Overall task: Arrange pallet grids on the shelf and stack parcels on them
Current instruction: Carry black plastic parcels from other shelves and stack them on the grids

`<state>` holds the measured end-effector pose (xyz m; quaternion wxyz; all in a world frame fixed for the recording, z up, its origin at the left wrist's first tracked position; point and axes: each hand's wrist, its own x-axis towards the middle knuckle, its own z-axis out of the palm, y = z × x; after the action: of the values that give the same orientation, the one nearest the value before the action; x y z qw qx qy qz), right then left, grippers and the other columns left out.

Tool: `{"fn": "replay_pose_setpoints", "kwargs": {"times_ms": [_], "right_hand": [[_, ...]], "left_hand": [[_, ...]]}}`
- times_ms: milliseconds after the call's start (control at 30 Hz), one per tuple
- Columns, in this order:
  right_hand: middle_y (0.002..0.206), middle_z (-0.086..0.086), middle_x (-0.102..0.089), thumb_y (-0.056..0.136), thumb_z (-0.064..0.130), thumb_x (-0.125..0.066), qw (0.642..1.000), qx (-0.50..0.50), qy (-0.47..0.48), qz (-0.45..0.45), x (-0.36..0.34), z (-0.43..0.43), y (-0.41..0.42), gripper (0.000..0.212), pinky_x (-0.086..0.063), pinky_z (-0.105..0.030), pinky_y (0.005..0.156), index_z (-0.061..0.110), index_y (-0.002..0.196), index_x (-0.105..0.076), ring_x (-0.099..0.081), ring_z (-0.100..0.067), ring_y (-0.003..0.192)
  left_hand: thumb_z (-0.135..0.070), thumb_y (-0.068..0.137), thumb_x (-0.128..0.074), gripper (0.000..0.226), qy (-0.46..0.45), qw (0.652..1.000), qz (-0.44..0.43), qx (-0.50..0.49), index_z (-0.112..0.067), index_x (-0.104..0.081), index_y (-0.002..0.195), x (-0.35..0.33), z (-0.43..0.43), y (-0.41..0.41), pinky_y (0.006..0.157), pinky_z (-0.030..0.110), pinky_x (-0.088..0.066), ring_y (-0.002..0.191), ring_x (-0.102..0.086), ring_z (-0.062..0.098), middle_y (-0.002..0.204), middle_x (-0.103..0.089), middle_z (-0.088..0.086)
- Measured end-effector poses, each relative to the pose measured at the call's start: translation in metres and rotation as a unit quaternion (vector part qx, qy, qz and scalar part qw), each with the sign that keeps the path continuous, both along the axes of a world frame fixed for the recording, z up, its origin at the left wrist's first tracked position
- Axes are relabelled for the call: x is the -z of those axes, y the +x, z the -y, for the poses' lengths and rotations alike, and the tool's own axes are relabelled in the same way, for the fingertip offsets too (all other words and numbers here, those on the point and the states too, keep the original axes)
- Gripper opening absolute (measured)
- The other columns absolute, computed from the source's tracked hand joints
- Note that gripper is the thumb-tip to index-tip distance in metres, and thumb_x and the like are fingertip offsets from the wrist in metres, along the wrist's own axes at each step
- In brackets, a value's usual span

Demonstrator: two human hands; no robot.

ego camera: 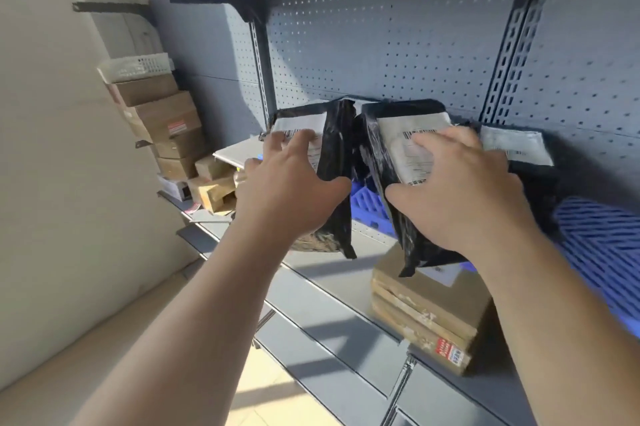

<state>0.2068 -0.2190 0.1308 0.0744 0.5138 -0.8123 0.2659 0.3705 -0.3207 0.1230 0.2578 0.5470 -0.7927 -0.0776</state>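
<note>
Gripped two black parcels at mid-frame, one in each hand, side by side and close along their inner edges. Clasped the left parcel (pixel 337 148) with the left hand (pixel 294 179), fingers spread over its white label and thumb hooked round the right edge. Clasped the right parcel (pixel 372 152) with the right hand (pixel 460 190), fingers laid across the label and thumb pressed against the front near the left edge. Held both roughly upright in front of the grey pegboard (pixel 381 44) at the top of the frame. Could not tell whether either rested on anything.

Found a third parcel (pixel 516 145) just right of the right hand, label facing out, partly hidden by that hand. Glimpsed the blue centre grid (pixel 367 204) in the gap below the two held parcels, on the shelf (pixel 346 339). Saw the blue right grid (pixel 602 252) at the right edge; could not tell whether one piece or two.

Noted a stack of brown boxes (pixel 426 314) at lower right on the shelf, its top partly covered by the right parcel's lower end. Noted a left pile (pixel 162 120) of brown boxes at the left of the frame, a white basket (pixel 138 67) on top.
</note>
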Motion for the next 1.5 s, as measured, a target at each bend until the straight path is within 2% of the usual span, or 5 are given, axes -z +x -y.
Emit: {"fn": "replay_pose_setpoints", "kwargs": {"times_ms": [300,533,833,1267,1500], "right_hand": [[0.149,0.006,-0.034,0.080,0.053,-0.063,0.998,0.067,-0.014,-0.013,-0.036,0.029,-0.068,0.068,-0.039,-0.050,0.098,0.035,0.143,-0.045,-0.043,-0.039,0.124],[0.145,0.002,-0.038,0.080,0.048,-0.065,0.985,0.172,0.004,0.029,-0.051,0.042,-0.116,0.057,-0.033,-0.044,0.085,0.031,0.133,-0.052,-0.040,-0.038,0.124],[0.148,0.002,-0.039,0.074,0.043,-0.066,0.963,0.258,0.025,0.076,-0.053,0.071,-0.141,0.068,-0.043,-0.047,0.098,0.038,0.140,-0.050,-0.043,-0.037,0.126],[0.142,-0.005,-0.044,0.061,0.051,-0.062,0.946,0.302,0.086,0.086,-0.048,0.101,-0.160,0.081,-0.046,-0.050,0.096,0.026,0.138,-0.052,-0.046,-0.041,0.123],[0.131,0.002,-0.058,0.068,0.061,-0.049,0.955,0.261,0.049,0.132,-0.047,0.103,-0.160,0.060,-0.044,-0.050,0.101,0.035,0.121,-0.058,-0.053,-0.031,0.120]], "left_hand": [[-0.058,0.077,-0.062,0.076,-0.037,0.997,-0.008,0.074,-0.044,-0.035,0.147,-0.040,0.053,-0.082,0.098,0.052,-0.044,0.129,-0.040,0.041,0.151,-0.033,-0.004],[-0.058,0.078,-0.061,0.077,-0.039,0.986,0.012,0.164,-0.041,-0.036,0.149,-0.054,0.099,-0.146,0.094,0.049,-0.045,0.126,-0.043,0.040,0.148,-0.035,-0.002],[-0.061,0.076,-0.058,0.078,-0.002,0.961,0.066,0.269,-0.042,-0.036,0.148,-0.055,0.146,-0.202,0.092,0.050,-0.047,0.126,-0.045,0.041,0.147,-0.035,-0.002],[-0.062,0.078,-0.053,0.084,0.051,0.928,0.194,0.315,-0.036,-0.028,0.154,-0.051,0.163,-0.240,0.101,0.054,-0.043,0.138,-0.037,0.042,0.160,-0.027,0.003],[-0.071,0.087,-0.044,0.081,0.047,0.932,0.175,0.313,-0.032,-0.027,0.156,-0.048,0.165,-0.241,0.104,0.051,-0.039,0.139,-0.038,0.041,0.158,-0.033,0.008]]}}
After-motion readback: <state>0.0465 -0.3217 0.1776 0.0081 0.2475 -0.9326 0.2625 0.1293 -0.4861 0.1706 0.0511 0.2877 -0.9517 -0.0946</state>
